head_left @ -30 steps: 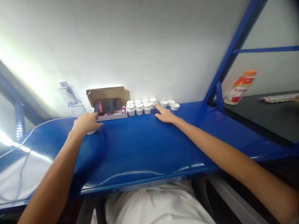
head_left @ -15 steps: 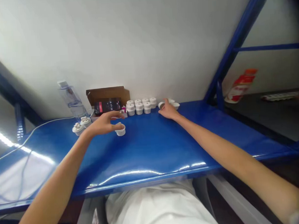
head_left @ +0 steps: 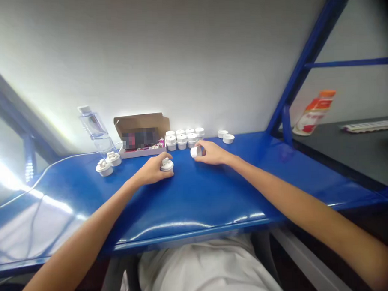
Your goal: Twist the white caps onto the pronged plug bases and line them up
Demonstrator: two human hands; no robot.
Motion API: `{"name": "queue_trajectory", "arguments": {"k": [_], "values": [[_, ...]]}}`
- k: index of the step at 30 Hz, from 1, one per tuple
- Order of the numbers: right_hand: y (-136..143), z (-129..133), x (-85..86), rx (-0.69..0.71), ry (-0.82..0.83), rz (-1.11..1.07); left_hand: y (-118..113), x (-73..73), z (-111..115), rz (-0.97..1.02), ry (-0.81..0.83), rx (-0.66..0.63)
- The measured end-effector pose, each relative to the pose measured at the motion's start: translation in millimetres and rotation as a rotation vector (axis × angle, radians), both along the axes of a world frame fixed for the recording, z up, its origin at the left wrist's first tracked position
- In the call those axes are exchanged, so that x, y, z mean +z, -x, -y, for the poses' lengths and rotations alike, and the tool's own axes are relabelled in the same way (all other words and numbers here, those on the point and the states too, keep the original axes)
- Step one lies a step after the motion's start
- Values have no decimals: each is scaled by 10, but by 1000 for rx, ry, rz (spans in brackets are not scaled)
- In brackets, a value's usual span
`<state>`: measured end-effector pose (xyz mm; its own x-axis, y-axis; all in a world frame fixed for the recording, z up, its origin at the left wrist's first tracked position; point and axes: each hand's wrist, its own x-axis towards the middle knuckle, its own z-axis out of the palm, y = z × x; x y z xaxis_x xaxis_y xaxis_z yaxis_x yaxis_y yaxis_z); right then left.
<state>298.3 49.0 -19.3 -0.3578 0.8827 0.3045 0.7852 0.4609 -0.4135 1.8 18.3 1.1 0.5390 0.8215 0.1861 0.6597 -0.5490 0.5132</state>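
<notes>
So the left hand [head_left: 152, 172] has the socket [head_left: 166, 164] now, wrapped around its side and resting it on the tabletop [head_left: 196, 197] roughly mid-way, a bit toward the back edge. Half a second ago that hand was over near the left with a plain white cup shape, so it's pulled the piece in toward the centre. The right hand [head_left: 212, 153] has come back from the far row and is pinching a small cap [head_left: 196, 152] tipped on its side, just right of the socket, near but not touching. Both pieces have basically been brought together in front of the person, so my read is they're about to be mated.

Behind them along the back edge: a block of stacked caps [head_left: 184, 138], two loose ones [head_left: 225, 136] further right, a cardboard box [head_left: 142, 129], a clear bottle [head_left: 95, 128]. Two more sockets [head_left: 107, 163] sit toward the left end.
</notes>
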Motion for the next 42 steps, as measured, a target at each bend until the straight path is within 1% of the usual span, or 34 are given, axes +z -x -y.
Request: {"name": "queue_trajectory", "arguments": {"k": [3,5,6,8,10,12,15,17,20,22,24,26,29,31,34,38,42], "values": [[141,109,36,69,-19,-149,-55,-99,2,188,37,-5],[249,181,49,91,-21,-328,-101,-150,20,298,85,-26],[310,220,54,125,-13,-431,-125,-171,35,335,111,-39],[439,306,63,237,2,-612,-175,-203,73,390,156,-70],[555,392,69,353,5,-682,-219,-226,110,450,187,-99],[629,458,68,413,-3,-625,-252,-240,136,499,223,-118],[630,486,60,394,20,-509,-277,-226,150,540,280,-115],[577,462,55,379,76,-535,-273,-180,148,560,325,-106],[494,418,54,398,161,-641,-236,-69,142,607,372,-67],[468,411,54,411,171,-697,-200,3,138,650,398,-49],[471,427,53,425,153,-733,-167,52,132,681,427,-59],[488,456,54,437,114,-755,-143,76,128,698,462,-71],[506,500,65,445,51,-751,-125,94,130,719,540,-44],[504,525,79,446,5,-724,-118,109,135,738,585,-23],[491,556,102,457,-74,-660,-108,134,140,751,624,-29],[476,587,129,484,-266,-510,-95,163,140,736,649,-41],[465,605,164,520,-476,-353,-98,188,141,757,700,-21]]}}
